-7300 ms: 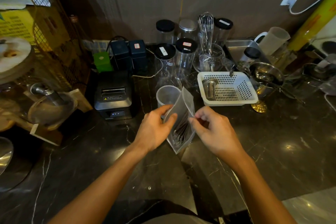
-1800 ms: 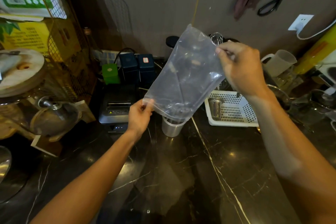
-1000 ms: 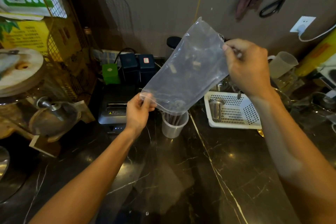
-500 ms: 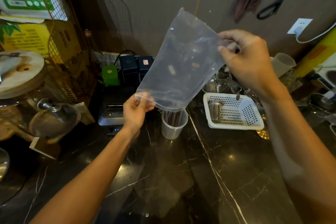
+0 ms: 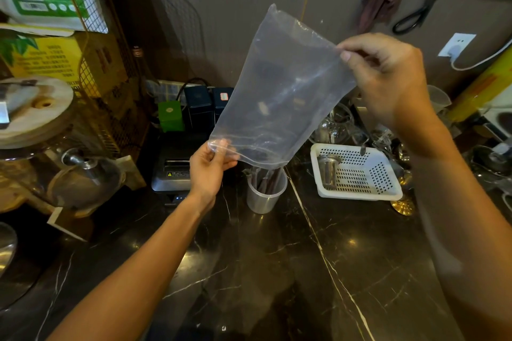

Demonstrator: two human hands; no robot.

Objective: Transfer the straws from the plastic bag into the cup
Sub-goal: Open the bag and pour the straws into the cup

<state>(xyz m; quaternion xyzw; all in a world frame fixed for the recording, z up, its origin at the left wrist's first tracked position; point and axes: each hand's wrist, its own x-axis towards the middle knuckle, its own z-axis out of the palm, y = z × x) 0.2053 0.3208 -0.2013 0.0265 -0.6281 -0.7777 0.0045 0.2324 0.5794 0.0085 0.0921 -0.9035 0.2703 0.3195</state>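
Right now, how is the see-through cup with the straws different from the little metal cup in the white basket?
The plastic cup is translucent, and the metal cup is shiny and opaque. The plastic cup stands on the dark counter under the upturned plastic bag; the metal cup sits inside the white basket. The plastic cup holds dark straws and looks bigger; no straws show in the metal cup. Both stand upright.

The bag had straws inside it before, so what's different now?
The straws left the plastic bag and now stand in the cup. The bag was lifted and tipped mouth-down over the cup, looking empty. The left hand pinches the mouth corner, and the right hand pinches the raised bottom. The cup and white basket stayed put.
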